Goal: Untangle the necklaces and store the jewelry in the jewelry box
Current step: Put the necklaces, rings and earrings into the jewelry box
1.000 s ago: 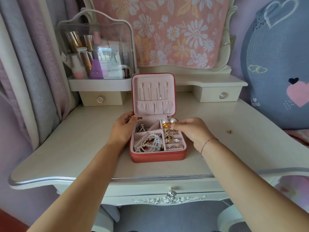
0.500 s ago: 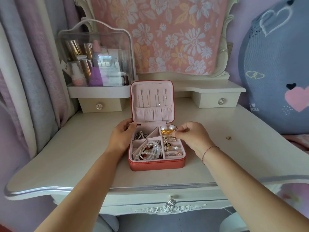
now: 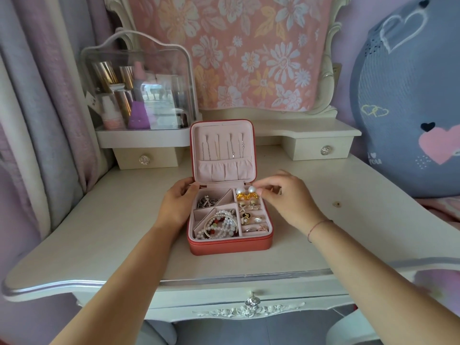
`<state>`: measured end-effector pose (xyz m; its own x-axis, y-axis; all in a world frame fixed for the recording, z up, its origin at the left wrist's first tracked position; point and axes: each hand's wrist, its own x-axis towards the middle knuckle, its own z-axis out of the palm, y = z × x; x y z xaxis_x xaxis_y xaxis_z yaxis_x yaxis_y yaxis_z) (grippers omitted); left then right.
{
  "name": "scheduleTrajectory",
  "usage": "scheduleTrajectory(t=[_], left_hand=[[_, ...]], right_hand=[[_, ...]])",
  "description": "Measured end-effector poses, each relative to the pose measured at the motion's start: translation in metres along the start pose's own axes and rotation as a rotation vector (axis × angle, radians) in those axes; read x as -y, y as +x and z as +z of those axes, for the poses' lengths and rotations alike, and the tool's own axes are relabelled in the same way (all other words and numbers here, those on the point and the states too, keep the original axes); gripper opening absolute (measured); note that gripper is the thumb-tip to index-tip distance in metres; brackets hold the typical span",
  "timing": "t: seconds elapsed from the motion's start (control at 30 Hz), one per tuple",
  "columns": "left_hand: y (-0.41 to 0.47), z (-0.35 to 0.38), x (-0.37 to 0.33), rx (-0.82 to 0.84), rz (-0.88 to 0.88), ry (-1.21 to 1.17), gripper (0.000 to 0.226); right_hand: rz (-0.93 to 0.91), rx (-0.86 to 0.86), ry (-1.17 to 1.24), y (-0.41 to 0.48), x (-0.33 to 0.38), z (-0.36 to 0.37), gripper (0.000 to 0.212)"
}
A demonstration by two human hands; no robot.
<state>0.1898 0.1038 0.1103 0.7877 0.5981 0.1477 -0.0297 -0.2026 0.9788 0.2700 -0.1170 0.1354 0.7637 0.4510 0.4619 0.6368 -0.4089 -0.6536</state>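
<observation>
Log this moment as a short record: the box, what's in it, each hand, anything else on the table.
box: red jewelry box, open on the white table, lid upright
lid contents: thin necklaces hanging in a row
left compartments: silver chain pieces at the back, bead bracelets in front
right slots: pearl earrings at the back, rings nearer
left hand: holds the box's left side
right hand: fingertips at the right pearl earring; grip unclear
other: clear cosmetics case, back left
</observation>
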Motion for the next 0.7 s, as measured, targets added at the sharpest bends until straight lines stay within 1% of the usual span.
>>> scheduleTrajectory(t=[0.17, 0.5, 0.7], left_hand=[[-0.0003, -0.0003, -0.0017, 0.001, 0.004, 0.001, 0.016], [0.0016, -0.0013, 0.0004, 0.004, -0.013, -0.02, 0.015], [0.0021, -0.0005, 0.0007, 0.007, -0.026, -0.036, 0.018]], right_hand=[[-0.091, 0.109, -0.148, 0.0105, 0.0025, 0.0108, 0.012], [-0.163, 0.111, -0.274, 0.0127, 0.0043, 0.0076, 0.008], [-0.211, 0.135, -0.214, 0.0124, -0.0014, 0.0075, 0.011]])
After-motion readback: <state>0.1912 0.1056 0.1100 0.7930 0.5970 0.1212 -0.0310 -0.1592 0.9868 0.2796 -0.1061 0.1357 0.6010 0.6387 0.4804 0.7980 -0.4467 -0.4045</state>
